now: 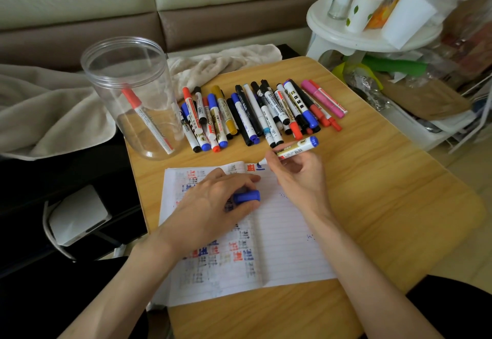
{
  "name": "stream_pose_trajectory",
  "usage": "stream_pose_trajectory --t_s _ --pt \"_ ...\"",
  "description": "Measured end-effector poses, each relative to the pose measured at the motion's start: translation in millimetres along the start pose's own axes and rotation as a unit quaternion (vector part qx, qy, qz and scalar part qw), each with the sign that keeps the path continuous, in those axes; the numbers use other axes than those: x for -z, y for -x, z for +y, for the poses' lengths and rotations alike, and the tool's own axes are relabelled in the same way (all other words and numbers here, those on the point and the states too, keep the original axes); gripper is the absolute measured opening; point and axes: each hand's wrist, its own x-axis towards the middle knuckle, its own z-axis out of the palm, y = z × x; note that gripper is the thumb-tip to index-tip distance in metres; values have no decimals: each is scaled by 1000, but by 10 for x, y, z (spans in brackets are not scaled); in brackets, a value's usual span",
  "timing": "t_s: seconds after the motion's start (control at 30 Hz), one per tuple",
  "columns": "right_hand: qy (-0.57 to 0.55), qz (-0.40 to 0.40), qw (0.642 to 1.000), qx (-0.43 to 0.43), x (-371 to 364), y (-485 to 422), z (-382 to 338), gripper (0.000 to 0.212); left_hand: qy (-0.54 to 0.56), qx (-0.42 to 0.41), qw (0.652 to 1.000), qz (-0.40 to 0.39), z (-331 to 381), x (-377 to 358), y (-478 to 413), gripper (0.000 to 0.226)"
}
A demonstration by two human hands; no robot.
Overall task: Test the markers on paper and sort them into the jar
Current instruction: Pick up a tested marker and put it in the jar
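One white marker (pixel 295 148), blue cap (pixel 246 196) off.

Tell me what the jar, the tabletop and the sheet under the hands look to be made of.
Jar: clear, glossy plastic by the look; the red-capped marker inside shows through its ridged wall. Tabletop: light wood-grain surface, smooth; laminate or solid wood cannot be told. Sheet: white ruled paper, matte, with ink marks.

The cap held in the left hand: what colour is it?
The cap is blue, clearest in the head view, gripped by the left hand.
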Motion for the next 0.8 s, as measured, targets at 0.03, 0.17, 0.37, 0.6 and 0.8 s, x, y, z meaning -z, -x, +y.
stream_pose_trajectory --t_s 0.03,0.17,0.37,0.6,0.8 --pt "3 1 1000 0 -3 -3 4 6 1 1 1000 -1 2 2 1 16" --pt "36 8 999 8 6 0 12 11 -3 3 1000 2 -6 -2 2 21" --pt "11 24 1000 -3 20 -13 3 7 -5 0 1000 -1 -2 3 -4 23" --pt "40 19 999 20 7 -11 8 8 -4 0 1000 1 1 4 1 25" --pt "-1 33 999 -9 17 -19 40 5 -8 1 1000 -3 3 7 -4 26"
